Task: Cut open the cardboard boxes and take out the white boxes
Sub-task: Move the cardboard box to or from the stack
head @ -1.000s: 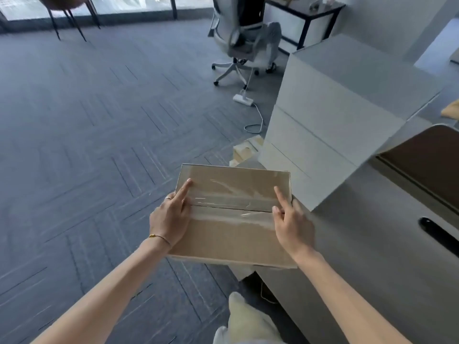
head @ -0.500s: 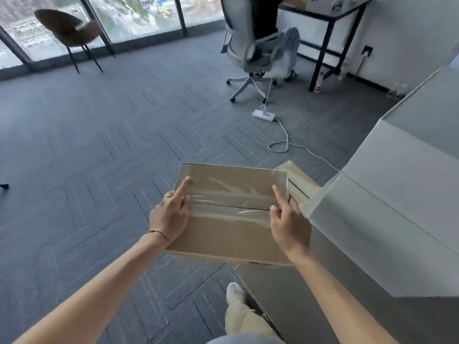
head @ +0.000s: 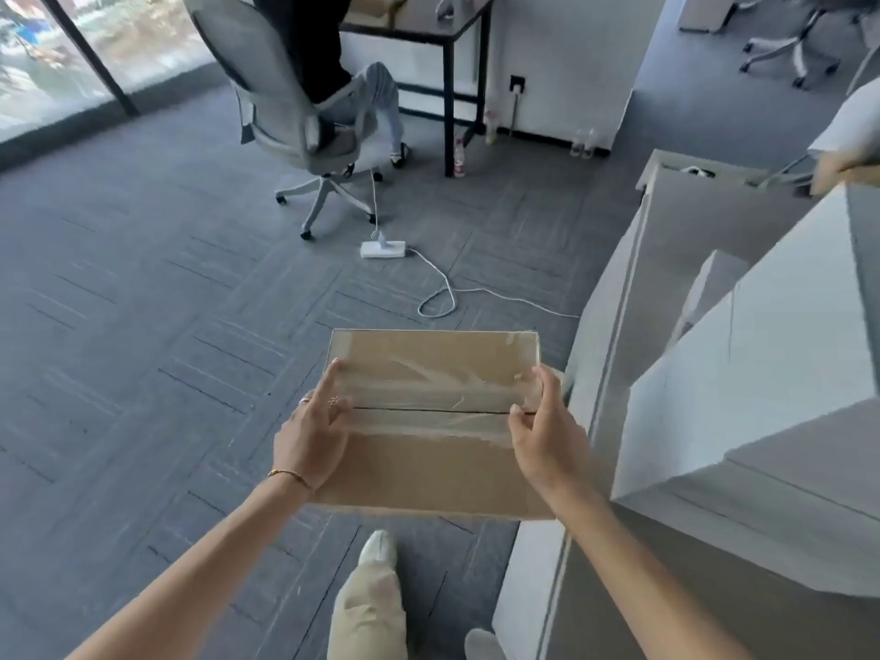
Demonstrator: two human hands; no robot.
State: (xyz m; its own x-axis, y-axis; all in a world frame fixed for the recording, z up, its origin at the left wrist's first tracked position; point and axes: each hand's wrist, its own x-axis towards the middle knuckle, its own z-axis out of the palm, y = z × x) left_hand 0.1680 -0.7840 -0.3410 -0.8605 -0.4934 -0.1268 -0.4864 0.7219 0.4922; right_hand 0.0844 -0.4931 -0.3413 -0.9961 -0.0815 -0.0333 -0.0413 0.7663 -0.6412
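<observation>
Cardboard box (head: 428, 421) held in mid-air over the carpet, low centre of view. Left hand (head: 312, 438) grips its 9 o'clock edge, right hand (head: 547, 438) pinches the 3 o'clock edge. Tape seam looks slit already, hard to confirm. Thumbs into the seam, lift flaps evenly.
</observation>
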